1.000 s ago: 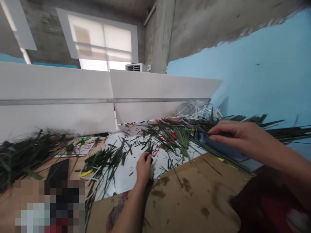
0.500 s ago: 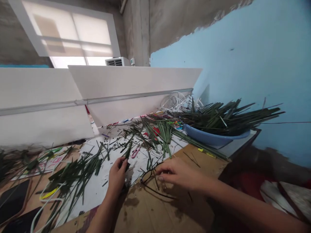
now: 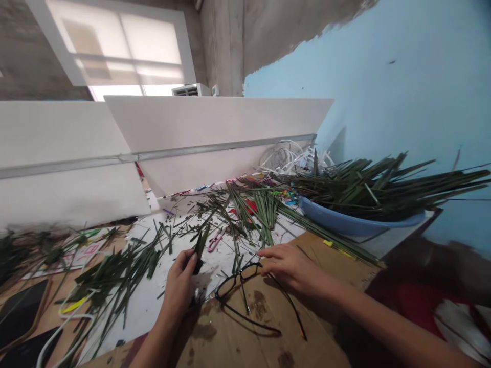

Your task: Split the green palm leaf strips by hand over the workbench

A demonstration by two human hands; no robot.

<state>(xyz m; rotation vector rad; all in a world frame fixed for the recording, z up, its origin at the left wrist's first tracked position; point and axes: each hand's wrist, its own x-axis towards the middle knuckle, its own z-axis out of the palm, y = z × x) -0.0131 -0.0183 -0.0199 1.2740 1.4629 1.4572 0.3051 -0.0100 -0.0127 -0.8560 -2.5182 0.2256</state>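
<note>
Leaves (image 3: 201, 241) in the left hand (image 3: 181, 276) are dark green, glasses (image 3: 238, 277) beside the right hand (image 3: 287, 265) black, cardboard (image 3: 230, 348) below brown with dark blotches.

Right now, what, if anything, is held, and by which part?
Left hand: green leaf strips, pinched near their lower end. Right hand: at one corner of the glasses; whether gripped is unclear.

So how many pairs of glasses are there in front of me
1. The glasses lie with their arms unfolded on the brown cardboard, right by the right hand. Any others could be hidden under the leaf strips.
</note>
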